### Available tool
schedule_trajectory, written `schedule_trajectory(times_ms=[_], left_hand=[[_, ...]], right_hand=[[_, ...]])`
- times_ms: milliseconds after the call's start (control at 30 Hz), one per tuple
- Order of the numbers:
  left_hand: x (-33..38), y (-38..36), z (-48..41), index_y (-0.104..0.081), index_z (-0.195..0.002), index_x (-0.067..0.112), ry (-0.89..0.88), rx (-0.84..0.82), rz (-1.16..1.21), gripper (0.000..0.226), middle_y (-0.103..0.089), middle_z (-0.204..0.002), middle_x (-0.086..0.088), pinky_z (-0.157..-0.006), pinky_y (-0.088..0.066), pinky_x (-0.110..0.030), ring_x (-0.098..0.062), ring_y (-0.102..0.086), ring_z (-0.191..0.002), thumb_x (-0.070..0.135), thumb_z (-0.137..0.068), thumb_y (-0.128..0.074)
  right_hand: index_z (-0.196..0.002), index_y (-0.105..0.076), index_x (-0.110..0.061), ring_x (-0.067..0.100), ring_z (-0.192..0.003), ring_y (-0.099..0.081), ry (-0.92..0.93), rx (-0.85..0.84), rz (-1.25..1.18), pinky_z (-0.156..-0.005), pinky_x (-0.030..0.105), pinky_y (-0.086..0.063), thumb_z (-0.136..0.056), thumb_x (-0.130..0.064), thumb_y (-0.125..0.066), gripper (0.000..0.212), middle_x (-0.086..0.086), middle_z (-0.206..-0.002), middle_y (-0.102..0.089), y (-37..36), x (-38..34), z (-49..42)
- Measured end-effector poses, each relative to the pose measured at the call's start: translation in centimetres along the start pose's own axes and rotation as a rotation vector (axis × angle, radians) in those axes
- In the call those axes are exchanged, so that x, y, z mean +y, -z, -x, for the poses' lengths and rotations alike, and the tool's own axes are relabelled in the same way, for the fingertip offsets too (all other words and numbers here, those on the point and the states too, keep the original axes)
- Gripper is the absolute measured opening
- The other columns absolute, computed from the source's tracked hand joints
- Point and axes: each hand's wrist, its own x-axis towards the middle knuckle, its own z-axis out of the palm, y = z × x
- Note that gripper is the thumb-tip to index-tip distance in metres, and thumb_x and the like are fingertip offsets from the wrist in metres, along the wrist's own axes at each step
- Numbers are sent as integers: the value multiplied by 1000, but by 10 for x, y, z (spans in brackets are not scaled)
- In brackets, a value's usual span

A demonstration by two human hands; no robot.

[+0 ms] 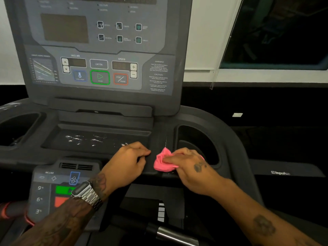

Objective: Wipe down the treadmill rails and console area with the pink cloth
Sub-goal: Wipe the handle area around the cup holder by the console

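Dim, soft focus; wide-angle edge distortion

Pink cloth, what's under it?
The pink cloth lies bunched on the dark treadmill ledge beside the cup holder. The right hand presses it down, hiding the surface directly underneath.

The pink cloth [164,161] under the right hand's fingers [173,158] looks soft and matt, crumpled into folds. The console deck [159,137] just beyond the fingers is dark matt plastic, faintly grainy. The shallow tray [95,141] left of the fingers carries glossy wet-looking streaks. The display panel [99,50] far above them is smooth, slightly sheeny plastic. The watch [85,194] has a shiny metal link band.
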Motion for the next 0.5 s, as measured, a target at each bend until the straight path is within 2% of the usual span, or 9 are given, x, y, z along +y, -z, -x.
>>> schedule_trajectory(times_ms=[67,133,200,233,300,333,400,433,500], left_hand=[[-1,0,0,-72,-110,7,-13,-15,-14,29,-68,-110,0,-92,-26,5,-12,-63,-102,0,-85,-59],[-2,0,0,-72,-111,8,-24,-11,-23,29,-68,-111,1,-93,-29,2,-12,-63,-102,0,-86,-58],[-3,-1,1,-71,-112,9,-23,-3,-13,29,-67,-112,3,-93,-33,-2,-10,-63,-103,2,-87,-58],[-3,-1,1,-71,-113,10,-25,-2,-9,29,-66,-113,3,-92,-34,-4,-9,-62,-103,2,-88,-58],[-4,-1,0,-70,-114,11,-28,-1,-7,29,-65,-114,5,-92,-34,-4,-7,-61,-104,4,-89,-57],[-3,-1,0,-70,-115,12,-31,-1,-6,29,-65,-115,5,-92,-34,-5,-7,-60,-104,5,-90,-57],[-3,-1,0,-70,-115,12,-32,-3,-7,29,-65,-114,5,-92,-37,-8,-7,-60,-104,6,-90,-57],[-3,0,1,-70,-115,12,-34,-6,-10,29,-65,-114,4,-93,-38,-9,-7,-61,-104,6,-90,-57],[-2,0,1,-70,-115,12,-42,-16,-16,29,-65,-114,4,-93,-39,-10,-7,-61,-103,6,-90,-57]], right_hand=[[-123,-66,-31,11,-107,-59,-50,-66,-141,-97,28,-47,-86,-17,-38,48,-1,-118,-64,15,1,-1],[-115,-71,-28,4,-88,-64,-156,-85,-368,-75,21,-53,-89,-5,-40,47,-10,-104,-69,32,-2,-8],[-104,-72,-20,-3,-66,-61,-330,-16,-672,-55,15,-47,-88,7,-37,47,-17,-82,-70,46,-8,-20],[-101,-70,-15,-8,-63,-60,-402,55,-796,-54,11,-45,-88,11,-35,46,-18,-81,-70,52,-8,-26],[-110,-67,-10,-11,-78,-62,-420,201,-841,-64,9,-44,-90,9,-35,42,-16,-105,-70,58,-6,-41],[-119,-66,-16,-3,-90,-63,-391,245,-672,-74,14,-46,-91,1,-37,43,-15,-120,-67,57,-2,-49],[-135,-57,-28,20,-107,-59,-277,178,-51,-93,29,-46,-90,-11,-37,51,-11,-137,-57,42,5,-61],[-140,-50,-29,28,-113,-52,-246,93,218,-98,37,-43,-88,-13,-39,55,-8,-143,-51,30,7,-65],[-143,-44,-25,34,-123,-39,-226,-23,497,-98,44,-37,-88,-15,-44,55,-5,-149,-41,13,4,-72]])
